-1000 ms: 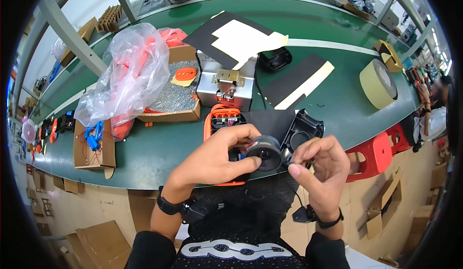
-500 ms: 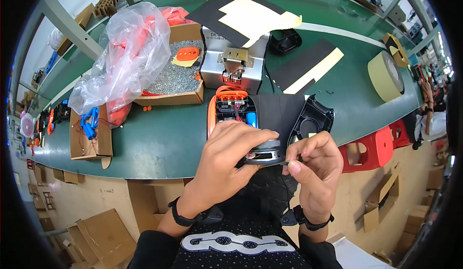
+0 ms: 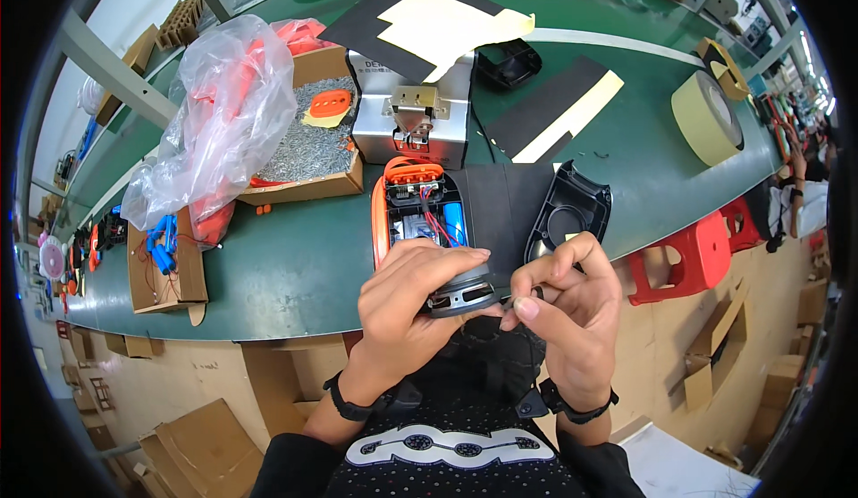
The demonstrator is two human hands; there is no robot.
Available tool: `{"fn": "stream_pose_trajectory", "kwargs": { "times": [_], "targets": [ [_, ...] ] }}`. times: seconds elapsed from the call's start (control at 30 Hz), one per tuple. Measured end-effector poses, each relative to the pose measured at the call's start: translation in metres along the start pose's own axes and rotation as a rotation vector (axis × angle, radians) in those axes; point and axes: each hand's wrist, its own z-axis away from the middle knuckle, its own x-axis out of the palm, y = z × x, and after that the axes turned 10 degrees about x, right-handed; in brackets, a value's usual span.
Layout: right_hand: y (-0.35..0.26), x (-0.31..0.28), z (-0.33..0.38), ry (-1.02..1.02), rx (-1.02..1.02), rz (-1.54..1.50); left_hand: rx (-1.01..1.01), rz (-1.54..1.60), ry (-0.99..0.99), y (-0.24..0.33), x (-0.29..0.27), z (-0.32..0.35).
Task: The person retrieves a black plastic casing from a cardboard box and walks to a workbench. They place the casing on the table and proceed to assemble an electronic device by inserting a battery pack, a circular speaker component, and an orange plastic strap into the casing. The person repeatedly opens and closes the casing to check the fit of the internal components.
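Observation:
My left hand (image 3: 402, 292) is closed around a round speaker (image 3: 463, 298) with a dark rim and open metal frame, tilted on edge near the table's front. My right hand (image 3: 572, 315) is beside the rim, its thumb and forefinger pinching a thin dark strip (image 3: 507, 304), partly hidden by the fingers. Just beyond my left hand lies an orange and black housing (image 3: 381, 221) with a circuit board, red and dark wires and a blue battery cell (image 3: 455, 221) inside. A black plastic cover (image 3: 581, 199) lies right of it, beside black sheet material (image 3: 500, 199).
Behind the housing stands a silver screw dispenser (image 3: 371, 132) under black and yellow sheets (image 3: 438, 29). Leftward are a carton of screws (image 3: 308, 154), a plastic bag (image 3: 214, 114) and a box of blue cells (image 3: 165, 248). Far right sits a tape roll (image 3: 706, 118); red stools (image 3: 684, 261) are below.
Both hands and the speaker have shifted slightly left and toward me in the picture. The whole scene has also moved a little as the view turned. The grips stay the same.

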Motion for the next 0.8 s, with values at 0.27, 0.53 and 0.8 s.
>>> {"fn": "stream_pose_trajectory", "kwargs": {
  "times": [0.27,0.53,0.8],
  "targets": [
    [0.004,0.002,-0.003,-0.003,0.024,-0.018,0.113,-0.099,-0.039,0.000,-0.007,-0.003],
    [0.004,0.006,-0.003,0.029,0.013,0.011,-0.004,0.316,0.163,-0.012,0.004,0.021],
    [0.003,0.017,-0.008,-0.036,0.107,-0.063,0.012,0.212,0.083,-0.012,-0.008,0.021]
  ]
}}
